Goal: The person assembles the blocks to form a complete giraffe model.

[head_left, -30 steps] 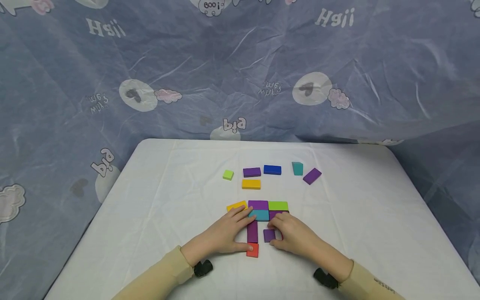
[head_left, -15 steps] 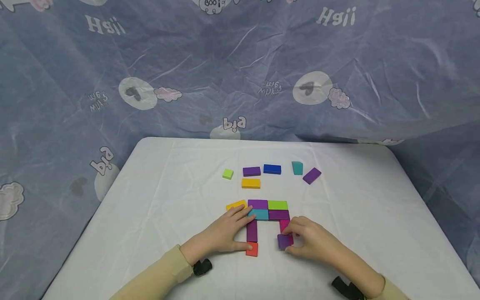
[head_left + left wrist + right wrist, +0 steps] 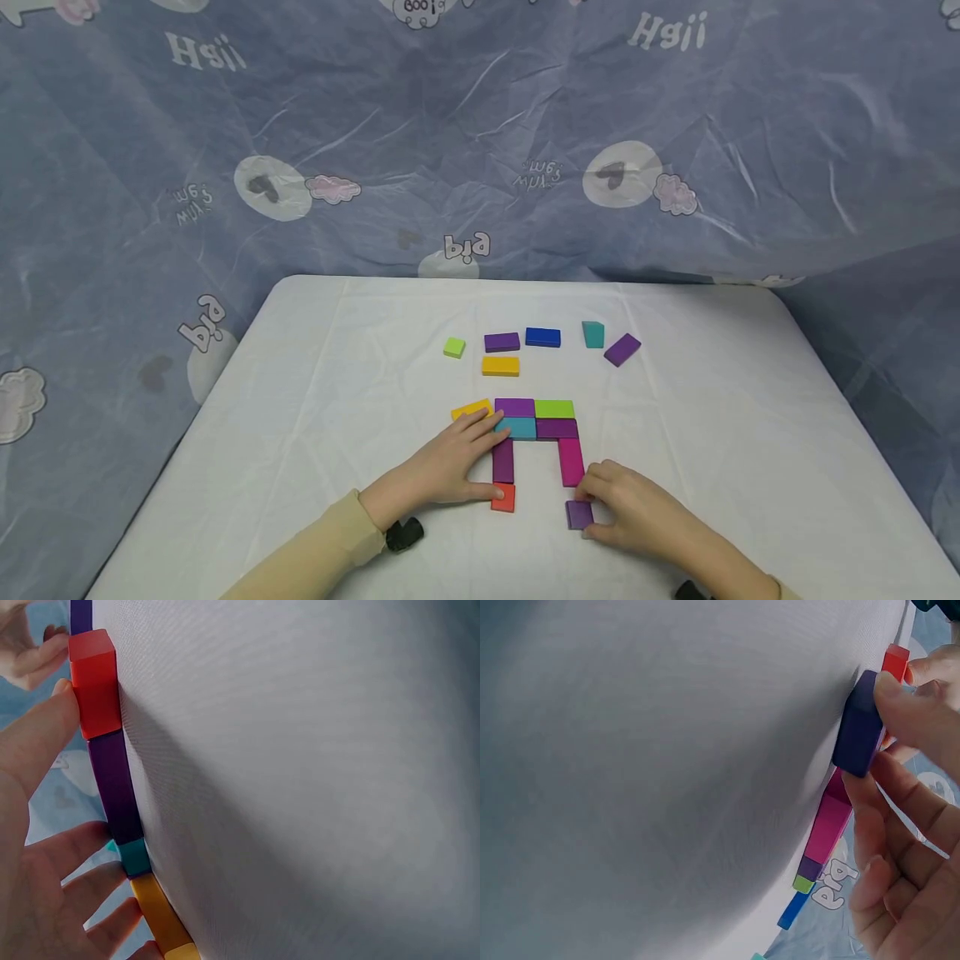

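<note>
Over white cloth (image 3: 375, 375), right fingers (image 3: 599, 487) pinch a squarish purple block (image 3: 578, 515); left fingers (image 3: 73, 850) spread.

White table (image 3: 360, 358) before me, on it an arch of blocks (image 3: 557, 428) open towards me, beyond it a blue block (image 3: 543, 337), yellow block (image 3: 500, 367), lime block (image 3: 453, 347), teal block (image 3: 593, 335), two purple blocks (image 3: 502, 342)

Small purple block (image 3: 578, 515) pinched in right hand (image 3: 630, 510), near magenta block (image 3: 571, 462).
</note>
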`<state>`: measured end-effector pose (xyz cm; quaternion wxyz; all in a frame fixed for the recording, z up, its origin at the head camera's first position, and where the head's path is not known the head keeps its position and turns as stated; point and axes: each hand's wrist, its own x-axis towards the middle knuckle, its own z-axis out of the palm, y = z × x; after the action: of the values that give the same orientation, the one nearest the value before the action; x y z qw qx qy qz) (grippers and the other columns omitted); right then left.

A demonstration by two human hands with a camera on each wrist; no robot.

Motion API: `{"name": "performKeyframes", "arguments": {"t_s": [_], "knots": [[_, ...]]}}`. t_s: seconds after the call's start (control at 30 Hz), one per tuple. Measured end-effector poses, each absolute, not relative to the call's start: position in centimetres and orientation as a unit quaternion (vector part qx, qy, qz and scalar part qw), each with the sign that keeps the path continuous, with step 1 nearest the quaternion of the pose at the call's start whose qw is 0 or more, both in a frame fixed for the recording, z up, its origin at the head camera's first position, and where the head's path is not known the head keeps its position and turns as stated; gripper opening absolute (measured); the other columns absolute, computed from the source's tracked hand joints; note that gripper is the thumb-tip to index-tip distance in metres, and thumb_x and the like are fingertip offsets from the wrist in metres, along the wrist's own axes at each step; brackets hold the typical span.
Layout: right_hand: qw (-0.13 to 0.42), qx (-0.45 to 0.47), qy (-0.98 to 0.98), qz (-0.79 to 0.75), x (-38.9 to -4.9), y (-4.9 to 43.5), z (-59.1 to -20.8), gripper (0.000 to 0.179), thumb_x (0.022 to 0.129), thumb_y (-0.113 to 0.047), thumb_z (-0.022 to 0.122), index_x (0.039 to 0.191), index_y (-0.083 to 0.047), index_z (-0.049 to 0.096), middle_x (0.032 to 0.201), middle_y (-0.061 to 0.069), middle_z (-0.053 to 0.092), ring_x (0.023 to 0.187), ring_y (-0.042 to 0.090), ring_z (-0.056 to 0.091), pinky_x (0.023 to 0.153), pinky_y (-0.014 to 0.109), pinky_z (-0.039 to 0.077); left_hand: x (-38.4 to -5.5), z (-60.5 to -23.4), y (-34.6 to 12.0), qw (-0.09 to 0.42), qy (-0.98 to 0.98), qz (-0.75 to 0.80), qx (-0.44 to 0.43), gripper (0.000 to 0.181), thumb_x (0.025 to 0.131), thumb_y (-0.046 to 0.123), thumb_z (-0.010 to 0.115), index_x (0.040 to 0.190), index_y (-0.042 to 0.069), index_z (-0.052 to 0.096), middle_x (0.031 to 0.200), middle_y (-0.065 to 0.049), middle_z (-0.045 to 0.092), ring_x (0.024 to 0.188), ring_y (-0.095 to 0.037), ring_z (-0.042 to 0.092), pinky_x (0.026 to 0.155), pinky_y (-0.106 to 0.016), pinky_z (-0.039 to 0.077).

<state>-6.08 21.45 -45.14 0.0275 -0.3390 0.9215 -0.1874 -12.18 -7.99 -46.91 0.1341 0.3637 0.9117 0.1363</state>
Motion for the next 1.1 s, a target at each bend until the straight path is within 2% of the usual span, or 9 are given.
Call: {"name": "performKeyframes", "arguments": {"t_s": [0.53,0.9,1.1], "knots": [[-0.039,-0.316,0.931,-0.18,-6.4,21.2,-45.4,0.034,0.063,-0.022,0.092,0.086,-0.016,0.067,0.085,-0.011,0.056,0.079,0.003,0.048,0.067,0.02,0.051,-12.2,-47.0,-8.1,0.131,0.911,0.141,0.366,0.086,0.086,0.061,0.065,0.154,0.018,0.036,0.165,-0.002,0.023,0.152,-0.025,0.02,0.12,-0.043,0.03],[-0.021,-0.29,0.943,-0.164,-6.6,21.0,-45.1,0.037,0.064,-0.028,0.092,0.089,-0.017,0.067,0.087,-0.011,0.058,0.081,0.004,0.049,0.071,0.023,0.053,-12.2,-46.9,-8.1,0.134,0.911,0.141,0.364,0.085,0.086,0.061,0.065,0.154,0.018,0.035,0.165,-0.002,0.022,0.152,-0.025,0.019,0.12,-0.044,0.03],[-0.013,-0.238,0.959,-0.152,-7.7,21.0,-44.5,0.036,0.072,-0.037,0.086,0.098,-0.019,0.069,0.092,-0.01,0.059,0.086,0.005,0.055,0.076,0.027,0.057,-12.2,-46.9,-8.1,0.14,0.91,0.146,0.362,0.085,0.086,0.06,0.065,0.154,0.018,0.035,0.165,-0.002,0.022,0.152,-0.026,0.019,0.12,-0.044,0.03]]}}
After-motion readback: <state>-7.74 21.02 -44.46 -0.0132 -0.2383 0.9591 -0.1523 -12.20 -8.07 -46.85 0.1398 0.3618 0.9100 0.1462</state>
